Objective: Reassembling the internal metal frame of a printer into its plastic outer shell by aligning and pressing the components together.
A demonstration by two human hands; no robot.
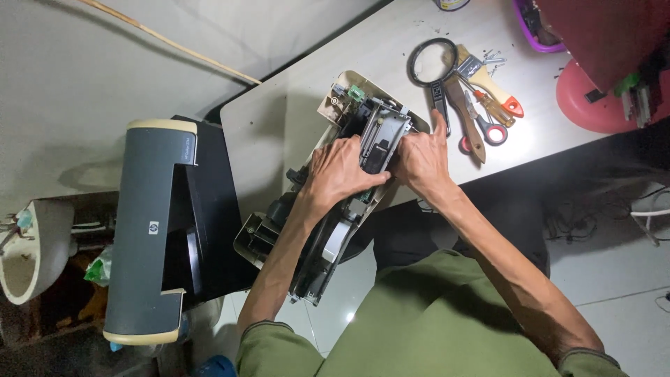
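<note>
Fingers of the left hand (340, 169) lie spread flat over the middle of the opened printer chassis (328, 209), while the right hand (421, 159) presses against the chassis's far side just beside it, index finger raised, the other fingers curled onto the mechanism. Under both hands the chassis rests slanted on the pale counter (293, 119), its near end overhanging the edge; beyond the right hand lie a magnifying glass (432, 61), brush (466, 115) and red-handled scissors (486, 129). Outward from the left hand stands the removed grey printer cover (150, 230), with a white basin (28, 244) past it.
</note>
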